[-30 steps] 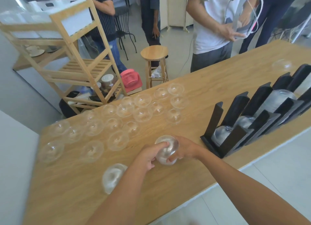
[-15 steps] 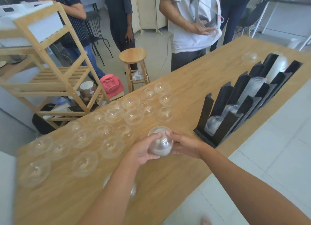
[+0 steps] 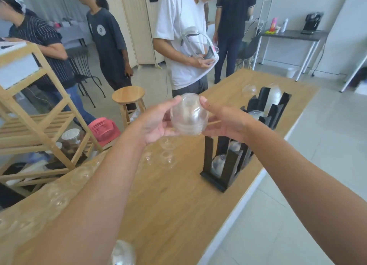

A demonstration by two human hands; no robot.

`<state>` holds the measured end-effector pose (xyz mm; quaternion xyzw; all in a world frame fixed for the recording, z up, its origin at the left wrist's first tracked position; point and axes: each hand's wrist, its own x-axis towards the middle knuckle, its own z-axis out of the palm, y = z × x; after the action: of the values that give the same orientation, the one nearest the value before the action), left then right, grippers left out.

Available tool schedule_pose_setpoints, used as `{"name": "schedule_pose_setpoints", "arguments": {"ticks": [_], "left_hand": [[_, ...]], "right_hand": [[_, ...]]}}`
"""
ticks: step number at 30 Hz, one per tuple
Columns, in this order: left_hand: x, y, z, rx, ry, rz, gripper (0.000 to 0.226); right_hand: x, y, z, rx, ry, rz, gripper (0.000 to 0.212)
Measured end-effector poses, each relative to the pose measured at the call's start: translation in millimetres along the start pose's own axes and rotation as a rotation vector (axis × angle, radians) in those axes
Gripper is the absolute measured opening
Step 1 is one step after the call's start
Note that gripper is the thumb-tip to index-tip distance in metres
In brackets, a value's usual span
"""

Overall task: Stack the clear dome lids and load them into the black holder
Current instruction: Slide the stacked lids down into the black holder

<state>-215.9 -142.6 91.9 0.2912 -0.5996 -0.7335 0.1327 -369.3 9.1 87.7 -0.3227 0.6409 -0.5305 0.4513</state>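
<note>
Above the wooden bench [image 3: 178, 205], the left hand [image 3: 155, 124] and the right hand [image 3: 224, 122] grip a stack of clear dome lids [image 3: 188, 116] together, near the black holder [image 3: 226, 165].

Office-like workroom: wooden table [image 3: 174, 215], shelving rack [image 3: 39, 126], bystanders with gear

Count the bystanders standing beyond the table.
4: striped shirt far left; dark grey T-shirt near the stool; white T-shirt at the table edge; black top behind. Others may be hidden.
</note>
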Motion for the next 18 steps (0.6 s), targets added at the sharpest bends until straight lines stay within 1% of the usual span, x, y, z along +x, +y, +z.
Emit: {"name": "schedule_pose_setpoints", "arguments": {"ticks": [3, 5, 7, 10, 14, 18], "left_hand": [[28, 28, 36, 0.089, -0.082, 0.031, 0.046], [47, 37, 61, 0.119, -0.125, 0.038, 0.043], [66, 41, 83, 0.135, -0.160, 0.021, 0.042], [95, 42, 109, 0.175, -0.218, -0.014, 0.047], [130, 40, 132, 0.343, -0.273, -0.068, 0.057], [155, 32, 145, 0.472, -0.311, -0.104, 0.066]], "right_hand": [[-11, -16, -45, 0.137, 0.124, 0.001, 0.045], [-18, -17, -72, 0.208, 0.184, -0.002, 0.038], [-21, -12, -94, 0.251, 0.234, -0.020, 0.038], [-21, 1, -122, 0.278, 0.294, -0.027, 0.045], [-19, 21, -151, 0.355, 0.374, 0.007, 0.044], [-12, 44, -168, 0.443, 0.404, 0.024, 0.045]]}}
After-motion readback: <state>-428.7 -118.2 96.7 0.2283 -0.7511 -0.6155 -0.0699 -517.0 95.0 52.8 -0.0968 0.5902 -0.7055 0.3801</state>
